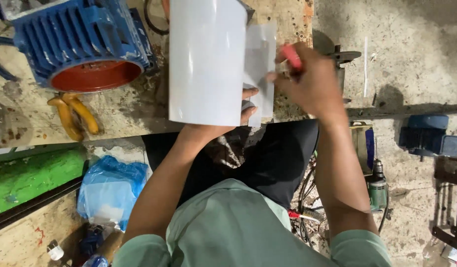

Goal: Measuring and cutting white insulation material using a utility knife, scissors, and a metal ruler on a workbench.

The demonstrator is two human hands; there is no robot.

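Observation:
My left hand grips a curved white sheet, bent like a roll, from below; only the fingertips show at its lower right edge. My right hand is closed around a red pen whose tip rests by a flat white strip of sheet lying on the worn wooden bench. The two hands are close together at the bench's front edge.
A blue motor housing with a red inside lies at the bench's back left, with yellow-handled pliers beside it. A blue plastic bag and a green surface are lower left. A drill and blue motor lie on the floor right.

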